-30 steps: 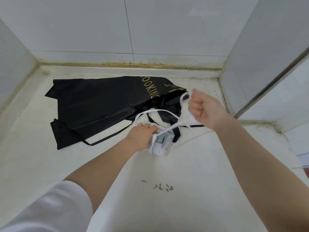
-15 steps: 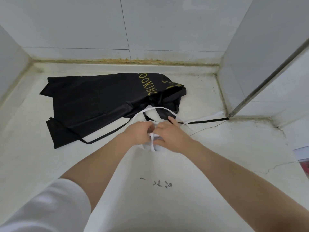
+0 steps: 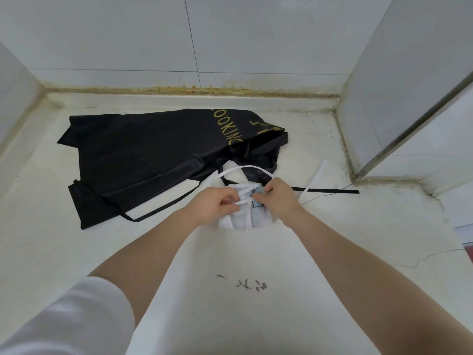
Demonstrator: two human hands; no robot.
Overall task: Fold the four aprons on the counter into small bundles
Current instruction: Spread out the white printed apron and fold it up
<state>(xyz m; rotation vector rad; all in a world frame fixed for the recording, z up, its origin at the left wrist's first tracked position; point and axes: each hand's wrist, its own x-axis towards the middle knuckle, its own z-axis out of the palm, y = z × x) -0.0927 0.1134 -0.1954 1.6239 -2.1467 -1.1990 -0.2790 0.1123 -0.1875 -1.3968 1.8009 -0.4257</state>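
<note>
White apron bundle point(image 3: 243, 216) gripped by left hand point(image 3: 217, 204); right hand point(image 3: 277, 198) pinches its strap point(image 3: 245, 169).

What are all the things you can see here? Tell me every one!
black apron: one, black with gold letters, spread on the counter behind the hands
black strap: one, black, lying flat on the counter to the right of the hands
white apron bundle: one, white with some pale blue, on the counter under both hands
white strap: one, white, looping up from the bundle, a loose end trailing right
counter: one, cream with cracks and small dark marks
tiled wall: pale grey, behind and at both sides
sleeve: one, white, bottom left
left hand: one, pinching the white strap on the bundle
right hand: one, pinching the strap on the bundle
</note>
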